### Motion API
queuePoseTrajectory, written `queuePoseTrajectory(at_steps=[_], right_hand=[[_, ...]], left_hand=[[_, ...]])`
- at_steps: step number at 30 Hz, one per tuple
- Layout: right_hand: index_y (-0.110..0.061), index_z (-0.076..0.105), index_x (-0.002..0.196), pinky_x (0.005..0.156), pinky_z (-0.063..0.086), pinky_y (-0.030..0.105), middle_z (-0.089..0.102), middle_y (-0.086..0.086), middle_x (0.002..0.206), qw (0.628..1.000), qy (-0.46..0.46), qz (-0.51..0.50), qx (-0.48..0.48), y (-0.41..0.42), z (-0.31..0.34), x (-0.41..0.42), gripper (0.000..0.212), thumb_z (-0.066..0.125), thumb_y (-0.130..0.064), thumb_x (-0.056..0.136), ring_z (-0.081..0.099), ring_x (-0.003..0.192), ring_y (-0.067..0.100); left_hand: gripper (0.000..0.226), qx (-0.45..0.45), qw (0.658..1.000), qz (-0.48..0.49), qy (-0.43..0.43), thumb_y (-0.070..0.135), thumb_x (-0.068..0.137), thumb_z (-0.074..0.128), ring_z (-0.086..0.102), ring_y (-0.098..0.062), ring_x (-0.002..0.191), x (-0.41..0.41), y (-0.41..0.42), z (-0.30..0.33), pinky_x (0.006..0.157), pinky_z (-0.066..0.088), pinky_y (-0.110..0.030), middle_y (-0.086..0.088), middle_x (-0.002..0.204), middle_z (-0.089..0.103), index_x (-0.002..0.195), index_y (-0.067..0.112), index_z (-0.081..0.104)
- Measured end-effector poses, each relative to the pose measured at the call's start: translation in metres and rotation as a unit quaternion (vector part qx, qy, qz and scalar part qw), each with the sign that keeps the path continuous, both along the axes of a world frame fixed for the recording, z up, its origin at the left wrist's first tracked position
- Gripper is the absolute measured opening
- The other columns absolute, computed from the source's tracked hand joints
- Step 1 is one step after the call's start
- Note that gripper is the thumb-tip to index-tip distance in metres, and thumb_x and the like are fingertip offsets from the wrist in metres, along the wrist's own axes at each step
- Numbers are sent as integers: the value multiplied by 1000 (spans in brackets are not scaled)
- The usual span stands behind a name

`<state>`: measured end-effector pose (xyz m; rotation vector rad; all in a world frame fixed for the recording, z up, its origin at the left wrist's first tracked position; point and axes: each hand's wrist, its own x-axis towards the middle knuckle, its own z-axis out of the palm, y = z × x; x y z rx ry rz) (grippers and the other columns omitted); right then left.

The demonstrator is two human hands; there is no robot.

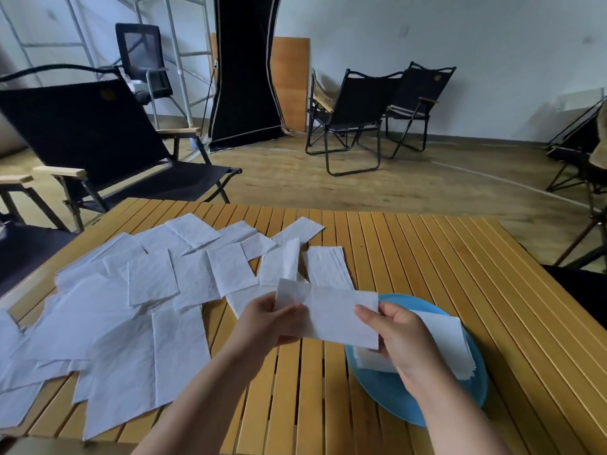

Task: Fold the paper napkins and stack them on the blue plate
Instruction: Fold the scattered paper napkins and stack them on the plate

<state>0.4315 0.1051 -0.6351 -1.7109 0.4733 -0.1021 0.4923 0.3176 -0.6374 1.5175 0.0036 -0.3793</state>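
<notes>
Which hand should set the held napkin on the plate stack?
Right hand, probably. It grips the napkin end directly above the stack on the blue plate. Left hand holds the far end, over bare table.

From my remote feed, a slatted wooden table [427,257] fills the foreground of a room with pale walls [460,34] and a wood-plank floor [427,178]. Black folding chairs [358,110] stand against the far wall (another sits close at left [108,149]), beside a tall black fabric panel [244,70] and metal scaffolding [184,54].
</notes>
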Motion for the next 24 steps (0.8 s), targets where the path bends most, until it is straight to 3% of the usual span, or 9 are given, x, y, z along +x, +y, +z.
queuePoseTrajectory(at_steps=[2,5,8,10,14,17,19,21,24], right_hand=[[-25,75,99,70,56,33,75,-3,93,999,16,-29,-12,-17,1,-4,13,71,-35,92,66,98,22],[-22,72,87,63,49,33,72,-2,83,988,20,-99,-117,-44,11,-13,12,69,-31,94,67,83,22],[-21,53,64,50,34,28,56,-3,63,948,47,-123,-291,-63,17,-25,33,64,-29,95,52,61,15],[-23,43,62,46,31,24,45,-7,59,927,63,-146,-340,-71,13,-28,39,62,-27,96,41,55,9],[-13,63,79,57,52,34,58,-3,71,912,93,-177,-358,-83,0,-26,23,60,-29,96,56,66,17],[-14,69,101,62,53,34,55,-2,87,904,131,-184,-364,-87,-6,-25,20,59,-30,96,58,82,21],[-17,68,107,69,59,40,58,0,95,903,153,-183,-358,-89,-10,-23,22,58,-31,93,59,89,23],[-20,63,112,76,60,45,61,2,103,907,172,-181,-340,-91,-11,-22,24,57,-29,91,60,95,26],[-22,50,129,84,56,43,60,4,120,921,181,-166,-303,-91,-11,-21,36,54,-23,93,59,108,30]], left_hand=[[21,1,1000,5,0,19,93,70,72,-20,90,0,-18,4,71,60,-29,-7,103,74,113,12,69],[19,63,996,-20,-57,21,97,66,71,-15,82,-4,-53,2,65,59,-24,-3,99,73,114,14,67],[27,149,978,-23,-144,25,97,65,68,-10,76,-7,-86,-10,60,56,-23,3,95,72,123,20,63],[35,191,966,-17,-176,28,96,64,67,-7,81,-8,-103,-19,62,54,-19,7,95,71,131,28,56],[54,250,950,-16,-188,31,98,60,62,-10,88,-14,-127,-32,67,46,-23,8,97,67,147,36,37],[57,259,949,-21,-180,30,98,60,61,-15,93,-19,-133,-40,75,49,-28,4,105,66,149,36,34],[58,261,947,-19,-184,30,96,63,56,-16,109,-21,-134,-46,91,53,-35,3,123,60,148,35,39],[53,289,932,-17,-218,31,94,66,42,-14,125,-20,-134,-53,105,47,-38,6,135,46,144,35,47],[38,309,916,-45,-252,32,97,61,32,-16,135,-19,-135,-59,112,42,-41,8,146,36,135,40,56]])
